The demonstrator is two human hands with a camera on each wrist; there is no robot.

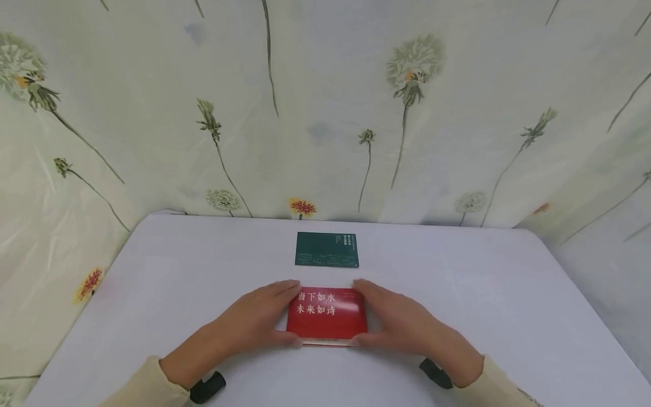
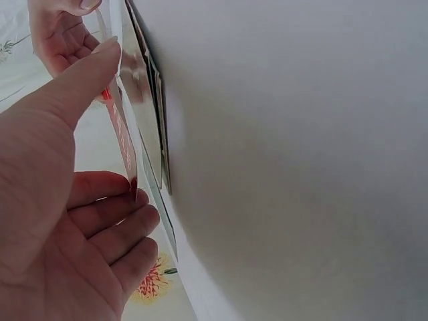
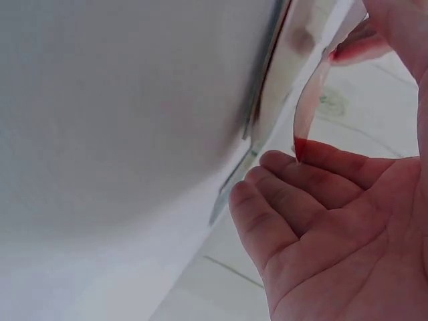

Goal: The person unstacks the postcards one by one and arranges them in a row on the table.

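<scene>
A thin red card (image 1: 325, 325) with white characters is held face up by both hands, near the front of the table. My left hand (image 1: 259, 316) grips its left end, thumb at the near edge and fingers at the far edge. My right hand (image 1: 399, 319) grips the right end the same way. In the left wrist view the card (image 2: 120, 130) shows edge-on, raised above a small stack of flat cards (image 2: 146, 100) on the table. In the right wrist view the card (image 3: 309, 107) bows slightly, its far corner at the fingers (image 3: 287, 170).
A dark green card (image 1: 325, 250) with pale print lies flat behind the red one. Under everything is a white-covered table (image 1: 458, 271), its back edge meeting a dandelion-patterned cloth (image 1: 325, 113). Dark straps (image 1: 207, 388) circle the wrists.
</scene>
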